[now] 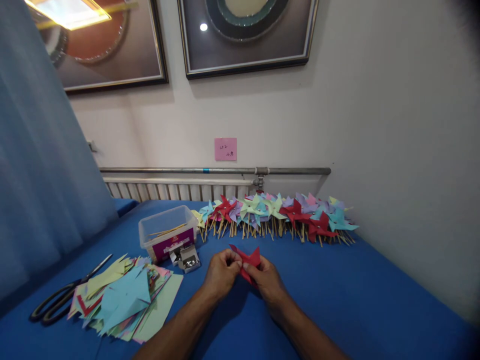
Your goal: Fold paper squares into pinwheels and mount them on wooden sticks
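Both of my hands hold a red paper pinwheel above the blue cover, its blades partly folded inward. My left hand pinches its left side near the middle with thumb and finger. On the other side, my right hand grips it with the thumb pressed on the front; the fingers behind the paper are hidden. Left of my hands sits a small open box of metal pins. Behind it stands a clear plastic tub with thin wooden sticks inside.
A pile of cut coloured paper lies at the left, with black-handled scissors beside it. Many finished pinwheels on sticks lie in a row at the back, before a radiator. A blue curtain hangs at the left.
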Demonstrator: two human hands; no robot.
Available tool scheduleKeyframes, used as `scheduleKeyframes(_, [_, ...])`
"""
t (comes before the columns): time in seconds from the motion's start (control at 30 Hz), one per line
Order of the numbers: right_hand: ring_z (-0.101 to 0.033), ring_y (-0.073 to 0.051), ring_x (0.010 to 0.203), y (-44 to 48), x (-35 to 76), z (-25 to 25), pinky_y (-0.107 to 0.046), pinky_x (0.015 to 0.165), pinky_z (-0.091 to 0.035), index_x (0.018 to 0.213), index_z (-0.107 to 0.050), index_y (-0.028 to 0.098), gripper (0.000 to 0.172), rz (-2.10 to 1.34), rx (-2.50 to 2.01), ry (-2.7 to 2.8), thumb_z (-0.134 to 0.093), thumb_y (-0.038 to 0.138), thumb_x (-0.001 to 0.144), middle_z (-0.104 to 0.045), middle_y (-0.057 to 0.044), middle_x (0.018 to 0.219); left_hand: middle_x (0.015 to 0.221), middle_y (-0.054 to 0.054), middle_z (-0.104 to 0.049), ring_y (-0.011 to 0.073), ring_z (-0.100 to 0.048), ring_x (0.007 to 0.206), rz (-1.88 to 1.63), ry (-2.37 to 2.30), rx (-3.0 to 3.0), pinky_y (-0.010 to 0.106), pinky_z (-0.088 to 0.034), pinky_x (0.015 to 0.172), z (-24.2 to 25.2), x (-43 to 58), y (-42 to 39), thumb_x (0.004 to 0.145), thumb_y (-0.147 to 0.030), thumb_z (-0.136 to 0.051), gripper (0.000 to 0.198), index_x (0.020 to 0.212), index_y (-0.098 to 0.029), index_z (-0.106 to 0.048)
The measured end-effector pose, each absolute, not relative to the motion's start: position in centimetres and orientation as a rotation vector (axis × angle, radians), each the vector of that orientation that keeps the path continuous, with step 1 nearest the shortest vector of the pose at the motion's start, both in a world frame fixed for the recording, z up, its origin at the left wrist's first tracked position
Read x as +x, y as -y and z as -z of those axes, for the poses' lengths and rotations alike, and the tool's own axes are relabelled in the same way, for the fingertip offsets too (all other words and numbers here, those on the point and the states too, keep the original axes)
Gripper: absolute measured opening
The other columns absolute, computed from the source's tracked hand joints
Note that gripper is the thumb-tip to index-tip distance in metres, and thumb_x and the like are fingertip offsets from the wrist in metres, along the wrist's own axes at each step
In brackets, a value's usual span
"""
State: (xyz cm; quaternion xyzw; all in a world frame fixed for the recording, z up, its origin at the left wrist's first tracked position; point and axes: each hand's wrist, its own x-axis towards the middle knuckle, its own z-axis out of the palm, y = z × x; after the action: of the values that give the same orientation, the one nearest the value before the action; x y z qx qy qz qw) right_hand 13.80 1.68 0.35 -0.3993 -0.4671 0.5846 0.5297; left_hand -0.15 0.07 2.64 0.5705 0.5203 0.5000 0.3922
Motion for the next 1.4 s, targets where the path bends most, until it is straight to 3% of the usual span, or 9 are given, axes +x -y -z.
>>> scheduleKeyframes(0.43, [-0.056,-0.015,0.058,-1.51,14.02,-0.81,-0.026,0.058,-0.043,0.076,-0.072,0.018,0.024,-1.324,-0.996,1.171,-0.081,0.035,0.062,-0.071,0.0,0.067,0.062,-0.003,-0.056,0.012,-0.047,0.06,-1.296,-1.36,1.46,0.024,-0.039,0.061,-2.76,0.21,0.14,0.074,-0.018,-0.059,0.005,0.069,-0.018,-0.06])
scheduleKeyframes(1.2, [-0.06,-0.015,0.062,-1.22,14.35,-1.04,-0.026,0.062,-0.045,0.083,-0.072,0.017,0.037,-1.432,-0.973,1.106,-0.085,0.044,0.06,-0.071,-0.001,0.072,0.061,-0.003,-0.056,0.011,-0.047,0.058,-1.378,-1.293,1.417,0.023,-0.036,0.058,-2.95,0.35,0.47,0.07,-0.024,-0.062,0.007,0.068,-0.017,-0.062])
scheduleKeyframes(1.4, [-0.066,-0.02,0.069,-1.39,14.56,-0.6,-0.03,0.067,-0.051,0.09,-0.073,0.016,0.041,-1.443,-0.953,1.119,-0.083,0.046,0.064,-0.074,-0.004,0.076,0.06,-0.002,-0.06,0.0103,-0.05,0.052,-1.448,-1.227,1.068,0.023,-0.037,0.053,-3.37,0.05,0.0,0.064,-0.031,-0.073,0.021,0.074,-0.016,-0.062])
